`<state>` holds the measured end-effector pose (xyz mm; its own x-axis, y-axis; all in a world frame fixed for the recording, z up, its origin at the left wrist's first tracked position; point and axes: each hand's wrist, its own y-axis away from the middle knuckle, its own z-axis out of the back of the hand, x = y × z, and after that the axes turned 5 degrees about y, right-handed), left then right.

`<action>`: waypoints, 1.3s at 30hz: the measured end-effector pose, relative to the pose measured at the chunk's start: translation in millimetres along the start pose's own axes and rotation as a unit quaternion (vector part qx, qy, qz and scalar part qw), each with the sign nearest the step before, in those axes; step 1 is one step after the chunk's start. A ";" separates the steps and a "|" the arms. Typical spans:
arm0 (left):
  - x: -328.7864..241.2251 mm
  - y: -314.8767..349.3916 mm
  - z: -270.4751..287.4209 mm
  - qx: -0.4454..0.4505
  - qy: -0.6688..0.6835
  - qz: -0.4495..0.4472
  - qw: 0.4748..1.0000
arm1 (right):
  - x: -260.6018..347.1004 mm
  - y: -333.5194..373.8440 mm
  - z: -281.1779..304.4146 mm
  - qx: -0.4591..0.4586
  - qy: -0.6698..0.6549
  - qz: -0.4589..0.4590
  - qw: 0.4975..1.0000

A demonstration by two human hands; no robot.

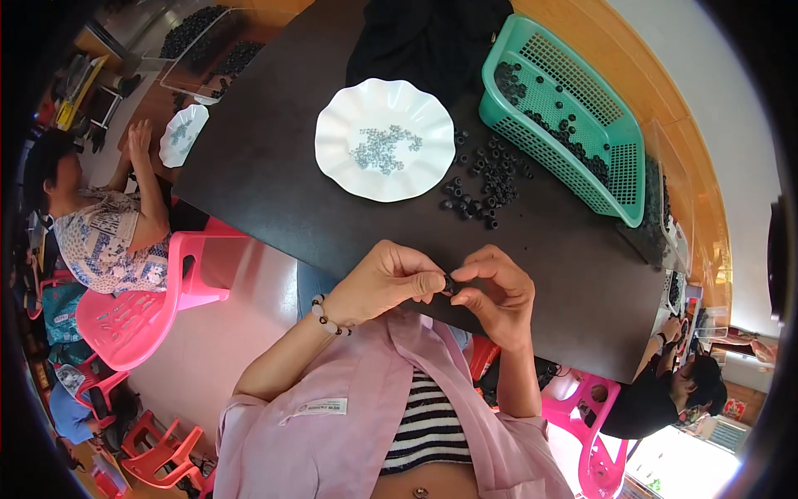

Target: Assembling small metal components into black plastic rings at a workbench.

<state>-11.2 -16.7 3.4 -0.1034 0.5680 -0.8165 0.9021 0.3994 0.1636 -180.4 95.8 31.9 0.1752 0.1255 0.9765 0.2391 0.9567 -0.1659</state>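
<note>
In front of my chest, over the near table edge, a small dark cap-like part [450, 284] sits between my fingertips. My left hand [389, 284] is closed in a pinch on it, a beaded bracelet round the wrist. From the other side, the thumb and forefinger of my right hand [500, 293] curve round the same part, which they partly hide. Beyond my hands lies a loose pile of black cap-like parts [497, 176]. To its left stands a white scalloped plate [332, 158] bearing many tiny clear pieces [384, 148].
A green perforated basket [573, 170] with more black parts stands at the far right of the dark table [274, 208]. Black cloth [424, 41] lies at the back. One person [108, 224] sits at left by a small white dish [184, 135]; another [673, 391] sits at right.
</note>
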 end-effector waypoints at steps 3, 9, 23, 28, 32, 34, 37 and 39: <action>-6.1 -1.0 2.7 0.017 -0.019 -0.001 1.000 | 0.9 -1.8 1.0 0.027 0.010 -0.006 1.000; -2.8 -1.9 4.2 0.024 -0.020 -0.006 0.999 | 5.0 -5.7 4.7 0.077 0.100 0.014 0.992; 5.1 0.4 -2.7 -0.012 0.056 0.024 0.998 | -1.8 -2.9 -3.5 0.037 0.155 0.049 0.986; 5.9 2.2 -5.2 -0.015 0.069 0.027 0.997 | -4.7 -0.9 -4.4 0.027 0.160 0.074 0.984; 6.6 2.7 -7.3 -0.024 0.066 0.022 0.997 | -3.7 1.4 -7.0 0.008 0.141 0.060 0.988; 7.0 3.1 -8.4 -0.025 0.062 0.019 0.998 | -4.2 1.9 -7.3 0.005 0.141 0.061 0.988; 6.1 4.1 -10.9 -0.031 0.070 0.019 0.997 | -5.8 3.0 -7.3 0.000 0.145 0.070 0.987; 4.3 4.8 -12.2 -0.041 0.047 0.018 0.998 | -6.9 3.7 -7.4 -0.002 0.149 0.077 0.986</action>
<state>-12.4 -3.6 7.5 -0.1135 0.6469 -0.7541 0.8691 0.4324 0.2402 -173.6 96.6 23.6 0.4819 0.1857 0.8563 0.1924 0.9310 -0.3101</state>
